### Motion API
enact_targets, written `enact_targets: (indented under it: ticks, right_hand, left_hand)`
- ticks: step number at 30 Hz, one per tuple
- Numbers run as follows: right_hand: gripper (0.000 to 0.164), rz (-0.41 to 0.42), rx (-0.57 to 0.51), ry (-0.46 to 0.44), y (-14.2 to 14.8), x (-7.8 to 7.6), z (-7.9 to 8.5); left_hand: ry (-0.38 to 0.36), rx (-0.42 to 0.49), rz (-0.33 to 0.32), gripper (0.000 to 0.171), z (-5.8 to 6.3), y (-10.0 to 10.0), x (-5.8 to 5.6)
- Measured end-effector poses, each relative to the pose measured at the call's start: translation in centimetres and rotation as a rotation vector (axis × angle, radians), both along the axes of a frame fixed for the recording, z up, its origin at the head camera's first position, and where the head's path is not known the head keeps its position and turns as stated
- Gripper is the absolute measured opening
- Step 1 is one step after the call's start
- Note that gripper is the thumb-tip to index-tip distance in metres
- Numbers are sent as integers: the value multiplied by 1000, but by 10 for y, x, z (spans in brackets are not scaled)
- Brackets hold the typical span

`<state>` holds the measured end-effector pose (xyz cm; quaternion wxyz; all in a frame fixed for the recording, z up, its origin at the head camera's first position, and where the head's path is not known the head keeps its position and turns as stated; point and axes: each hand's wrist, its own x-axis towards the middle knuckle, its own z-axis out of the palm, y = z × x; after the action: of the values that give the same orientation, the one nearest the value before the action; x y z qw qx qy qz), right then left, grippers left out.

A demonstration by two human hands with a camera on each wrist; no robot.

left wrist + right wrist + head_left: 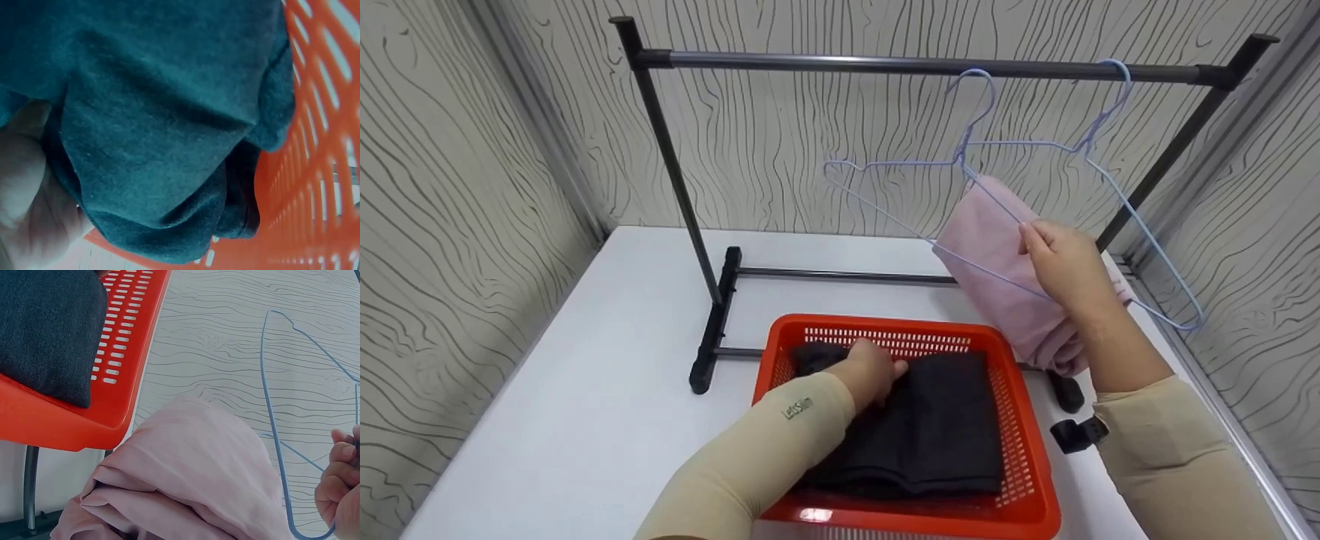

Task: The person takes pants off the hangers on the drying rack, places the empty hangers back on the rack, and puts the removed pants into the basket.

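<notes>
1. Head view, counts: I see one dark metal garment rack (810, 63), two pale-blue wire hangers (962, 142) on its bar (one front, one rear), one soft pink cloth (986, 244), one red perforated plastic basket (892, 322), and dark folded fabric (952, 420) inside it.
2. Obscured parts: the pink cloth hangs near the basket, behind the front hanger's wires; what bears it is hard to make out. The left fingertips are hidden at the fabric, and the basket's near wall runs out of view.
3. Left arm: the beige-sleeved forearm slants into the basket, the left hand (874, 369) grasping the dark fabric.
4. Right arm: the forearm rises beside the pink cloth, the right hand (1069, 262) grasping the front hanger's wire.
</notes>
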<state>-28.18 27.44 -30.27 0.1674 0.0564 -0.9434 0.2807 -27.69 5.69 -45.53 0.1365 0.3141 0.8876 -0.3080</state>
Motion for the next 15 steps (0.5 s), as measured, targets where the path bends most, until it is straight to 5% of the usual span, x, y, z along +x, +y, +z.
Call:
enact_targets:
  ticks: [8, 12, 15]
  right_hand:
    - [45, 5, -14, 8, -1, 0, 1]
    - [46, 12, -31, -12, -3, 0, 4]
    - [45, 20, -48, -18, -7, 0, 9]
  left_hand:
    - [-132, 131, 65, 86, 10, -11, -10]
    - [-226, 237, 135, 81, 24, -11, -7]
    - [-229, 267, 113, 73, 36, -9, 1]
